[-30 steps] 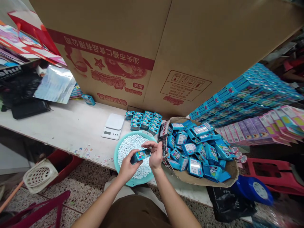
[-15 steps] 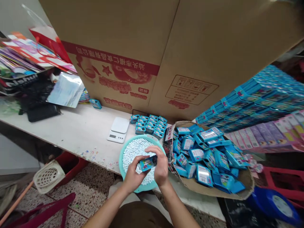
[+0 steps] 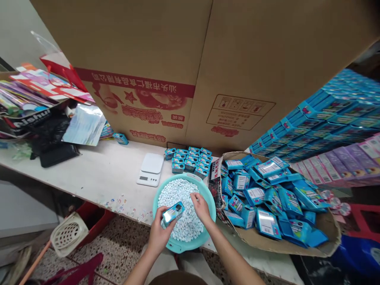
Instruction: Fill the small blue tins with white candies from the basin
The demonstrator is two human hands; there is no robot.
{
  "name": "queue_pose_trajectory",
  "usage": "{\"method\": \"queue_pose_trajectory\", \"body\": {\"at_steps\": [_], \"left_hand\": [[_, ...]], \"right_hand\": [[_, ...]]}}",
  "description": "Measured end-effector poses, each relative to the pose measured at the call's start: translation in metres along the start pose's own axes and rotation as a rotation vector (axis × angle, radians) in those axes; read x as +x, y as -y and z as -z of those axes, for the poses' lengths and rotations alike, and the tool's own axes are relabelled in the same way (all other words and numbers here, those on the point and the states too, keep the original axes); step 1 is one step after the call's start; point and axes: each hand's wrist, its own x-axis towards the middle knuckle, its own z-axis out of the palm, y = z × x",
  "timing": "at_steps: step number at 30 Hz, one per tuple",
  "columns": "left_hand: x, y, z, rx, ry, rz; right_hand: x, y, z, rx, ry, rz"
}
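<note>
My left hand [image 3: 158,233] grips a small blue tin [image 3: 173,213], held open over a teal basin [image 3: 208,194] full of small white candies [image 3: 178,198]. My right hand [image 3: 200,206] rests on the candies, fingers curled down into them beside the tin; I cannot see what they pinch. Right of the basin, a cardboard tray [image 3: 326,229] holds a heap of several more blue tins [image 3: 261,194].
A white scale [image 3: 150,169] and rows of several blue tins [image 3: 191,159] stand behind the basin. A big cardboard box [image 3: 190,63] walls the back. Stacked blue and purple cartons [image 3: 326,126] fill the right. Bags and papers [image 3: 44,118] lie at the left; a white basket [image 3: 68,234] sits on the floor.
My right hand has let go of the tin and dropped into the candies. The left hand has lowered the tin, now open, toward the basin.
</note>
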Motion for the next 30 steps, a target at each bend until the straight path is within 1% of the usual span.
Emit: {"method": "queue_pose_trajectory", "body": {"at_steps": [3, 5, 6, 8, 11, 14, 16, 18, 20, 23, 27, 30], "left_hand": [[-0.003, 0.01, 0.013, 0.011, -0.028, 0.042], [-0.006, 0.018, 0.018, 0.015, -0.045, 0.064], [-0.007, 0.021, 0.02, 0.012, -0.053, 0.073], [-0.01, 0.027, 0.021, -0.012, -0.076, 0.091], [-0.011, 0.027, 0.023, -0.042, -0.132, 0.11], [-0.008, 0.018, 0.025, -0.007, -0.146, 0.12], [-0.002, 0.01, 0.027, 0.006, -0.112, 0.135], [0.004, 0.002, 0.031, -0.002, -0.072, 0.144], [0.012, -0.005, 0.035, 0.003, -0.017, 0.138], [0.023, -0.012, 0.04, 0.032, 0.071, 0.116], [0.033, -0.017, 0.046, 0.06, 0.129, 0.091], [0.04, -0.018, 0.05, 0.081, 0.184, 0.072]], "right_hand": [[0.032, -0.013, -0.011, -0.227, 0.035, 0.2], [0.049, -0.018, -0.023, -0.332, 0.071, 0.298], [0.055, -0.021, -0.03, -0.369, 0.077, 0.321], [0.058, -0.029, -0.044, -0.405, 0.078, 0.321], [0.045, -0.042, -0.06, -0.384, 0.11, 0.281], [0.024, -0.05, -0.062, -0.336, 0.16, 0.218], [0.012, -0.05, -0.058, -0.286, 0.207, 0.14], [0.007, -0.047, -0.054, -0.242, 0.249, 0.029], [0.007, -0.044, -0.053, -0.217, 0.254, -0.09], [0.013, -0.039, -0.056, -0.149, 0.263, -0.195], [0.019, -0.036, -0.061, 0.081, 0.35, -0.328], [0.017, -0.031, -0.06, 0.214, 0.297, -0.453]]}}
